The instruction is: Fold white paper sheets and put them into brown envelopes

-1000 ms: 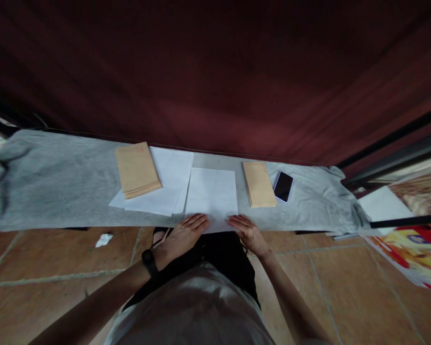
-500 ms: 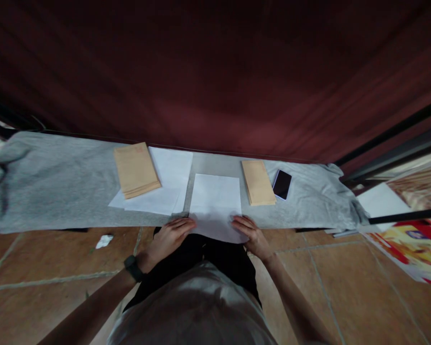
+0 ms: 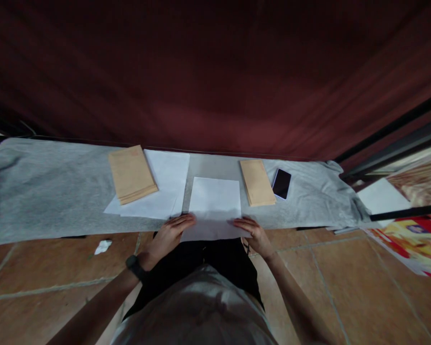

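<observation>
A white sheet of paper [image 3: 215,199] lies in front of me, its near part sticking out past the edge of the cloth-covered surface. At its left side my left hand [image 3: 172,232] is closed on the paper, fingers over the top. My right hand [image 3: 253,234] grips the opposite side in the same way. To the left, a stack of brown envelopes [image 3: 132,173] rests on more white sheets [image 3: 172,177]. Right of the held sheet is a second, narrower stack of brown envelopes [image 3: 257,183].
A dark-screened phone [image 3: 282,184] lies beside the right stack. Grey cloth [image 3: 64,187] covers the narrow surface, with a dark red panel [image 3: 215,96] rising behind it. A crumpled white scrap [image 3: 103,247] is on the tiled floor. A colourful printed box or sheet [image 3: 413,239] is at the right.
The sheet's near edge, bowed downward before, now looks straighter and slightly higher. Both hands keep their hold with hardly any shift. The view has tilted a little.
</observation>
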The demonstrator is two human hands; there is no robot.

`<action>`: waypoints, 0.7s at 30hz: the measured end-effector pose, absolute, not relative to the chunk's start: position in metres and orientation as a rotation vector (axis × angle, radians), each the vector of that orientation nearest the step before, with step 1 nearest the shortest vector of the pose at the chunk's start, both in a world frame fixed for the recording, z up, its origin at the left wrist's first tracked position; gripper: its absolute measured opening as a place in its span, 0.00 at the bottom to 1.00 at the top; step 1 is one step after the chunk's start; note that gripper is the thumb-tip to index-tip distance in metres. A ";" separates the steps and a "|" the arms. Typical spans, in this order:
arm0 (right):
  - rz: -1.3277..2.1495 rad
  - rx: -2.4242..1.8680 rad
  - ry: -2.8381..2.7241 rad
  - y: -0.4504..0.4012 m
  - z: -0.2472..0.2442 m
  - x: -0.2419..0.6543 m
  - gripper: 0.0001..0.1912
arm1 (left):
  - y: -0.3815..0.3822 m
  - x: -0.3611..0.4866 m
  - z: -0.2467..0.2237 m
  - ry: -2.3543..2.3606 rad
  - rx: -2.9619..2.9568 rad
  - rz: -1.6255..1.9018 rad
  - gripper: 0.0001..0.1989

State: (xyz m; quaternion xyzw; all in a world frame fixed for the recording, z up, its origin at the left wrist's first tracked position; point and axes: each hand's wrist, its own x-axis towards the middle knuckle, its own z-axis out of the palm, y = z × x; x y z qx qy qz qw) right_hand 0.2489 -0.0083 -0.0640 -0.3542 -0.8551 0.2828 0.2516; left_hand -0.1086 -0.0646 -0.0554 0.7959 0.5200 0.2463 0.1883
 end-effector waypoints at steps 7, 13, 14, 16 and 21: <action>0.857 -1.317 -2.016 0.009 -0.068 0.235 0.15 | -0.044 -0.099 -0.053 1.687 1.808 0.870 0.11; 0.895 -1.417 -1.800 0.036 -0.071 0.219 0.19 | -0.015 -0.089 -0.044 1.847 1.557 0.983 0.15; 0.874 -1.429 -1.792 0.040 -0.072 0.216 0.19 | -0.010 -0.088 -0.044 1.883 1.555 0.975 0.15; 0.827 -1.473 -1.788 0.047 -0.072 0.210 0.19 | -0.001 -0.086 -0.046 1.936 1.552 0.957 0.15; 0.755 -1.584 -1.789 0.060 -0.075 0.199 0.17 | 0.018 -0.084 -0.057 1.974 1.523 0.951 0.11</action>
